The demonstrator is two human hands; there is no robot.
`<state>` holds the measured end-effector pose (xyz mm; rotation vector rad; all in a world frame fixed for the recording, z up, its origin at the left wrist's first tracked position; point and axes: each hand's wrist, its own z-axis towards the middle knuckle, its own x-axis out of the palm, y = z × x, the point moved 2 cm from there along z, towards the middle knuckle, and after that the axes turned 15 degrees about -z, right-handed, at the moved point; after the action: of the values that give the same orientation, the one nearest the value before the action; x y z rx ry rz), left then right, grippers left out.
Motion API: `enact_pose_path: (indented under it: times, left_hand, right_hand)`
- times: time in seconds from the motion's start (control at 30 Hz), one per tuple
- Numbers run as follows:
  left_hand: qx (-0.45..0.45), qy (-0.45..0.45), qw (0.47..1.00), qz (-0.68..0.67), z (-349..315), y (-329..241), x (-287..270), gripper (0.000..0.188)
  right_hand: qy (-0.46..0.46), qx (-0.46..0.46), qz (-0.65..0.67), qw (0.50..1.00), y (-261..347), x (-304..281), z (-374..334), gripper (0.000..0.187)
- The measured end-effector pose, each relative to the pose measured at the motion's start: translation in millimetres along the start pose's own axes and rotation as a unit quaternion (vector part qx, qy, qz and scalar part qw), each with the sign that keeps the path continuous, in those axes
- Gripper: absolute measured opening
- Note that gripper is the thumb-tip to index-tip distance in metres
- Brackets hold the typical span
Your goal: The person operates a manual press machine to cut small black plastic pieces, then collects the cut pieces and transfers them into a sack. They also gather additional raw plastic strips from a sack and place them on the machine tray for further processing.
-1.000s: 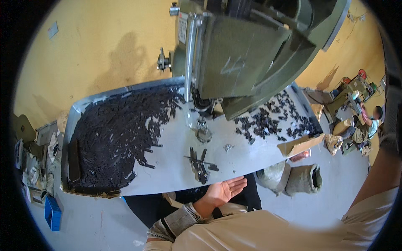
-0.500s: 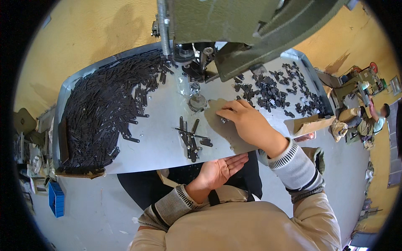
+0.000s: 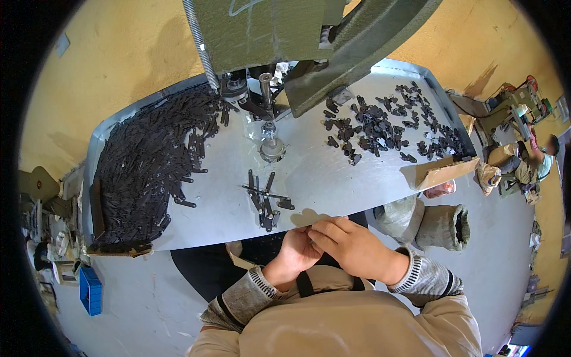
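Bare right hand (image 3: 351, 245) meets bare left hand (image 3: 298, 251) — fingers (image 3: 326, 231) bunched narrow, can't tell what's held — near grey metal tray (image 3: 220, 217).

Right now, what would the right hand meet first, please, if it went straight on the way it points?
The right hand would probably meet the left hand first; they appear to touch, though depth is unclear.

Grey metal worktable (image 3: 220, 211): black flat strips (image 3: 140, 166) heaped left, small black parts (image 3: 380, 132) scattered right, crossed strip pile (image 3: 266, 202) near front edge; green machine (image 3: 267, 35) above; left hand (image 3: 299, 250) and right hand (image 3: 354, 245) meet at that edge
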<state>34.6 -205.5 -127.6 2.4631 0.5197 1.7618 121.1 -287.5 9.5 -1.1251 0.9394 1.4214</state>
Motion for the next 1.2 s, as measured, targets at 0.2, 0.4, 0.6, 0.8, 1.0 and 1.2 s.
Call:
enact_pose_path:
  times: [0.2,0.4,0.6,0.8,1.0,1.2]
  left_hand:
    - [0.031,-0.042,0.976,0.211,-27,15,13,0.030]
    - [0.071,-0.051,0.987,0.134,-141,-25,78,0.041]
    - [0.348,-0.108,0.908,0.204,-113,-150,159,0.027]
    - [0.398,-0.011,0.860,0.321,9,-232,199,0.023]
    - [-0.176,0.286,0.905,0.263,89,-196,240,0.051]
    - [0.219,0.198,0.808,0.510,109,-219,237,0.081]
  right_hand:
    - [-0.077,0.016,0.116,0.990,-2,-12,-10,0.035]
    - [-0.112,0.071,0.222,0.966,-24,-29,-37,0.027]
    - [-0.147,0.097,0.252,0.952,-38,-26,-53,0.019]
    - [-0.145,0.114,0.261,0.948,-57,-24,-68,0.021]
    - [-0.110,0.156,0.246,0.950,-63,-8,-77,0.021]
    - [-0.136,0.177,0.256,0.941,-73,-5,-89,0.020]
